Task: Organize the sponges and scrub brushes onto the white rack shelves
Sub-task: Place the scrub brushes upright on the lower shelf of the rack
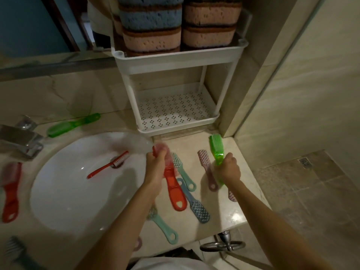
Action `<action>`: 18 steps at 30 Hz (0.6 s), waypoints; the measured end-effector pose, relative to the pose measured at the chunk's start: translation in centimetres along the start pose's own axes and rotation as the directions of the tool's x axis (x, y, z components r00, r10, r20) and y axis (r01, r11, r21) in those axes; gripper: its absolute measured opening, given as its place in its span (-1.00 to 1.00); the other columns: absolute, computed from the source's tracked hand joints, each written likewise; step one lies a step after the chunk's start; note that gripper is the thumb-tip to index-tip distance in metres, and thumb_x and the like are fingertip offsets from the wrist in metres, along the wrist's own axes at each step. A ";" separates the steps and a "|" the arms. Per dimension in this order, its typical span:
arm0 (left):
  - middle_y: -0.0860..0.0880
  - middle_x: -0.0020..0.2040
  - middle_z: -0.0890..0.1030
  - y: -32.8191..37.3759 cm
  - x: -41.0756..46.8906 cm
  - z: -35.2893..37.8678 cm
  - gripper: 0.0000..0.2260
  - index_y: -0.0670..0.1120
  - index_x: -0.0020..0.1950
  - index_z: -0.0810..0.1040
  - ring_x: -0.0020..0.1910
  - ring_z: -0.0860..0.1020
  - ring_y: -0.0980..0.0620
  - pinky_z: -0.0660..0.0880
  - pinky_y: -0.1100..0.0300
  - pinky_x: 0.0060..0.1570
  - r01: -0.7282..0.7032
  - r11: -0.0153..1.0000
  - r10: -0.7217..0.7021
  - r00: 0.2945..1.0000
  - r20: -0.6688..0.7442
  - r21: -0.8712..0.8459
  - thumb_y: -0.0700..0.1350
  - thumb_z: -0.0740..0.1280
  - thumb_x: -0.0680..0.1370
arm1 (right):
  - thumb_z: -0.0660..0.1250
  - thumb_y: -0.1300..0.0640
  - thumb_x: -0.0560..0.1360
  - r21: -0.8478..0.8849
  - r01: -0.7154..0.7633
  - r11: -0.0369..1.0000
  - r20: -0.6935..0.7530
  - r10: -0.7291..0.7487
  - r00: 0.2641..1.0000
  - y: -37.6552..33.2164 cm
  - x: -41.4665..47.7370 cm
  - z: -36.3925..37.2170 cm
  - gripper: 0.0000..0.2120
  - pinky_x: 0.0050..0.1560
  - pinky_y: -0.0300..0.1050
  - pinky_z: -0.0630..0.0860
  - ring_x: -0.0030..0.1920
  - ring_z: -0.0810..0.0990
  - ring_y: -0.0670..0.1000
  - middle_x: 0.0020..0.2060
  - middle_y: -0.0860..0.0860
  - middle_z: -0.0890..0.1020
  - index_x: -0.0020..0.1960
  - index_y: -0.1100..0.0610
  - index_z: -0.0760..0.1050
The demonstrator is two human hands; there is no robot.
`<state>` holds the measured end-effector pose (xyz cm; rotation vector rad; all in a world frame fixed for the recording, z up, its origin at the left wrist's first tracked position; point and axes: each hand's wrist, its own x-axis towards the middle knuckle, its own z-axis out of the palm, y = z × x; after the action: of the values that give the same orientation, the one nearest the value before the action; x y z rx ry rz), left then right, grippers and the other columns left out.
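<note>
Stocking the white rack (175, 61), brush stage by my read. Its top shelf is packed with stacked sponges (210, 16). The lower shelf (175, 112) shows its perforated floor, no brushes on it yet. The sink (68, 191) sits left of the rack, with the counter (229, 209) in front of it.

My left hand (155, 168) is wrapped round the red brush (173, 190) near the bristle end, handle pointing back at me. That end is blurry, so I can't tell if it is off the counter. My right hand (229, 168) clamps the green brush (215, 145) by the handle, head raised toward the rack. Both are near the lower shelf's front lip.

Next move, my guess: carry both over that lip, lay them flat side by side, let go.

Left to fetch: teal brush (184, 172), blue brush (194, 201) and pink brush (206, 168) on the counter, thin red brush (108, 166) in the sink, second green brush (74, 124) behind it.
</note>
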<state>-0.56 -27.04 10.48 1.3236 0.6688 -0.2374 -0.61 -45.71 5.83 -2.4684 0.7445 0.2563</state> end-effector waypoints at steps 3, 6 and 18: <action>-0.10 -0.30 0.50 0.4 -0.2 -0.4 -0.88 -0.15 -0.06 0.43 -0.58 0.44 0.11 0.45 0.30 -0.56 -0.010 0.998 0.007 0.999 0.042 0.066 -0.12 0.30 0.55 | 0.32 0.11 0.45 -0.018 -0.062 0.998 0.031 0.062 0.998 0.1 0.5 0.0 -0.63 0.01 0.01 0.49 0.08 0.56 0.26 0.11 0.24 0.49 0.14 0.32 0.38; -0.09 -0.29 0.53 0.4 0.1 -0.8 -0.86 -0.14 -0.05 0.45 -0.48 0.46 0.10 0.46 0.30 -0.47 -0.038 0.986 0.025 0.996 0.082 0.163 -0.30 0.36 0.47 | 0.35 0.07 0.41 -0.036 -0.101 0.994 0.032 0.102 0.994 0.4 0.9 -0.1 -0.64 0.04 0.00 0.52 0.06 0.58 0.25 0.08 0.22 0.55 0.09 0.30 0.47; -0.20 -0.21 0.59 3.3 2.1 1.4 -0.75 -0.20 0.14 0.43 -0.44 0.55 0.00 0.53 0.16 -0.38 -0.293 0.865 0.247 0.955 0.162 0.408 -0.31 0.28 0.47 | 0.28 0.08 0.48 -0.078 0.211 0.974 -0.099 -0.218 0.971 -4.6 -0.4 -2.8 -0.74 -0.11 -0.02 0.44 -0.03 0.58 0.27 -0.06 0.27 0.61 0.02 0.28 0.45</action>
<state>3.27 -27.12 12.15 1.7983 0.3399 -0.2304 1.71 -43.82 10.33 -2.6177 0.5119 0.0688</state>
